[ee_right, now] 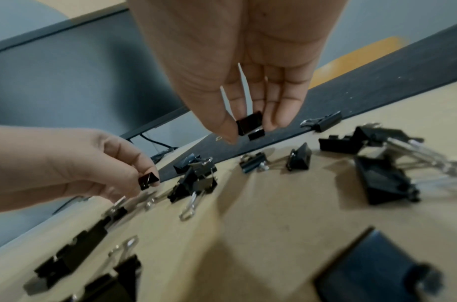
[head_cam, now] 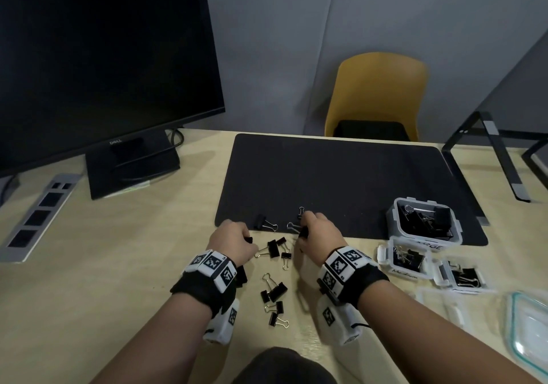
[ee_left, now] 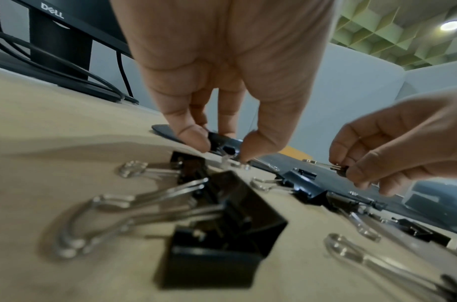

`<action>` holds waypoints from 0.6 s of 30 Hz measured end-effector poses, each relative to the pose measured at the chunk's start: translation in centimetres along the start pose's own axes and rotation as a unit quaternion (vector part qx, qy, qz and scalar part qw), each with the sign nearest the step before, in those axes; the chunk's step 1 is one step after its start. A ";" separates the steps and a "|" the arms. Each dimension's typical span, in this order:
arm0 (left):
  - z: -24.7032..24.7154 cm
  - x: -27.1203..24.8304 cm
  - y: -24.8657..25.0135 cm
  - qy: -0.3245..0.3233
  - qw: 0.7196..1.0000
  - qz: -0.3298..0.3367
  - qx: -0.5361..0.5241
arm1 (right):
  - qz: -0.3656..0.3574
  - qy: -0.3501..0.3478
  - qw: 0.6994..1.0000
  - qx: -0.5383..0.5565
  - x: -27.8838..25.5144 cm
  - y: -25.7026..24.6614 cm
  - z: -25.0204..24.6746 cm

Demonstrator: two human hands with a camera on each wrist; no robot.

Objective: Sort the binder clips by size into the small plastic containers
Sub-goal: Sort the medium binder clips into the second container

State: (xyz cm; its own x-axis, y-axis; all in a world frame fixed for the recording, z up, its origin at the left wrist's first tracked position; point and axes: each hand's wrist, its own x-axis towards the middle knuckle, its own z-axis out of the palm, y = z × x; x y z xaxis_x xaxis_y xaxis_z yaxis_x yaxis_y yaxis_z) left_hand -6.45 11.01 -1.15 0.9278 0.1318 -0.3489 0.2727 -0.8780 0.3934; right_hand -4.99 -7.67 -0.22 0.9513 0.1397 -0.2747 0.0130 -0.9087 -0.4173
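Both hands pinch clips: the person's right hand (head_cam: pixel 318 229) grips a small black metal binder clip (ee_right: pixel 249 123) over the near edge of the black desk mat (head_cam: pixel 326 176), and the left hand (head_cam: pixel 229 240) pinches another small black clip (ee_right: pixel 148 179) beside it. Three clear plastic containers (head_cam: pixel 424 220) stand at the mat's near right corner, well apart, part filled. Loose black binder clips of mixed sizes (head_cam: pixel 274 290) lie scattered on the wooden desk (head_cam: pixel 133 265) between the wrists. Fingertip pinches look shallow, so a clip could slip during the carry, or a misjudged size could land it in the wrong container.
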 end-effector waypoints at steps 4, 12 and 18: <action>-0.1 -0.3 0.5 0.005 1.000 0.008 -0.020 | 0.002 0.041 0.999 0.026 -1.2 1.0 -1.1; -0.5 -1.6 2.9 0.003 0.994 0.068 -0.089 | 0.019 0.077 0.995 0.055 -4.2 5.2 -3.9; -0.3 -3.2 7.6 -0.014 0.980 0.129 -0.148 | 0.036 0.095 0.993 0.064 -6.0 9.1 -6.3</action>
State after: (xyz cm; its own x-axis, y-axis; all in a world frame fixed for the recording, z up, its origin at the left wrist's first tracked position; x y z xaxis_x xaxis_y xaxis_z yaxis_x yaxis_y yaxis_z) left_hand -7.32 4.09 3.23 0.9696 -0.0938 -0.2261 0.0946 -0.7083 0.6995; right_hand -8.69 -19.29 3.07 0.9896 -0.0114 -0.1436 -0.0842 -0.8543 -0.5129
